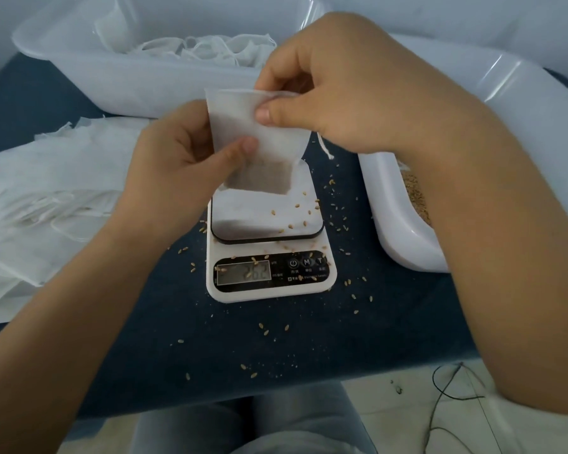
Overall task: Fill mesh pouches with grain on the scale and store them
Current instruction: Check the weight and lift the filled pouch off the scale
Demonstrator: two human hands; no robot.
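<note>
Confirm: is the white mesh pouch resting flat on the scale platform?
No, both hands hold the white mesh pouch above the white digital scale.

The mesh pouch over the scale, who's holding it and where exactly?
Both hands hold the mesh pouch: the right hand pinches its top edge, the left hand grips its left side.

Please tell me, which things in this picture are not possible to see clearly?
Head view only:
- Scale display: digits faint, with grains lying on it; reading uncertain.
- Pouch mouth: covered by the right hand and left hand; open or closed, cannot tell.
- Grain tray: mostly hidden behind the right forearm.
- Rear tub: contents only partly visible over its wall.
</note>
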